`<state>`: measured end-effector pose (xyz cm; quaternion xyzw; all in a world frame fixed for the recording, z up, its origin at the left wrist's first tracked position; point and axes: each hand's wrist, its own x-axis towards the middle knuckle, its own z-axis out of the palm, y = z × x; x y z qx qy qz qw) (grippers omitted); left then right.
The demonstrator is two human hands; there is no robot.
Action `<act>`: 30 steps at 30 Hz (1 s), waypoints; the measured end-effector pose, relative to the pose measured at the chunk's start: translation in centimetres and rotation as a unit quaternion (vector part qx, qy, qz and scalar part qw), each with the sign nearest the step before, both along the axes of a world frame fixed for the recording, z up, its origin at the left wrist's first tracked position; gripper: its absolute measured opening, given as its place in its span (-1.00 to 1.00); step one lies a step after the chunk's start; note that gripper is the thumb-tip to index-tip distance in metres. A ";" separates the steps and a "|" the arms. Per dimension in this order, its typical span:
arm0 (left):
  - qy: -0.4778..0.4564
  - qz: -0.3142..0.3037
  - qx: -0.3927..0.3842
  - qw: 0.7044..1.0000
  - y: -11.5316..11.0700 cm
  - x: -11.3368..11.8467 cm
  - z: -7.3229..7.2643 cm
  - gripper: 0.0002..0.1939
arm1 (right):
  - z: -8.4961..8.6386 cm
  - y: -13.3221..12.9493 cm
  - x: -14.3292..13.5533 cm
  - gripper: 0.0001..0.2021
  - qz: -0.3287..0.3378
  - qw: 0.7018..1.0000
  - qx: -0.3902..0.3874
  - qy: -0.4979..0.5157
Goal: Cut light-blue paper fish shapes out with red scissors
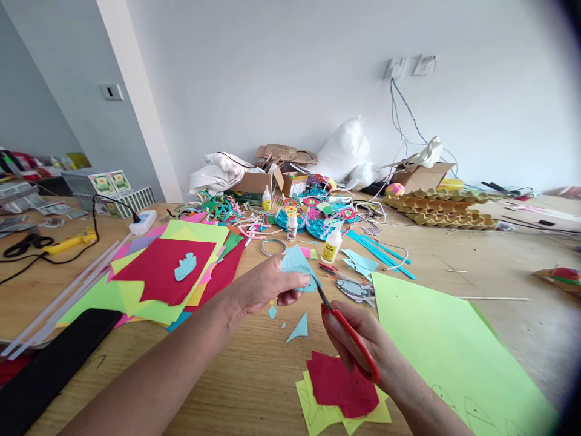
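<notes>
My left hand (267,282) pinches a piece of light blue paper (295,259) that has a drawn outline on it. In my right hand (363,339) are scissors (351,339) with red handles, their blades meeting the paper's right edge. Blue paper scraps (298,328) lie on the table below the hands. Just in front of my right hand sits a small stack of red paper pieces (340,384) on top of yellow paper pieces (311,406). A fish cutout (354,289) lies to the right of the scissor blades.
Coloured sheets with a blue cutout (185,266) on top spread at left, beside a black phone-like slab (54,369). A large green sheet (445,339) covers the right. Glue bottles (332,243), a tape roll (273,246), craft pieces and egg trays (436,209) stand farther back.
</notes>
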<state>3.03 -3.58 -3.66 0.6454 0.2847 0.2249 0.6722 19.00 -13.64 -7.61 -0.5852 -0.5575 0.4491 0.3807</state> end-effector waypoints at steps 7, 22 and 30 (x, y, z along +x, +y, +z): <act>0.010 -0.024 0.014 1.000 0.3 -0.2 0.1 -0.75 | -0.4 0.0 0.3 -0.64 0.008 0.998 0.024 -0.056; -0.005 -0.030 -0.038 0.999 0.4 -0.2 -0.1 -0.72 | -0.5 0.0 0.2 -0.66 0.002 0.997 0.037 -0.074; -0.009 -0.047 -0.039 0.998 0.5 -0.1 -0.5 -0.71 | -0.6 -0.1 0.1 -0.67 -0.007 0.999 0.016 -0.036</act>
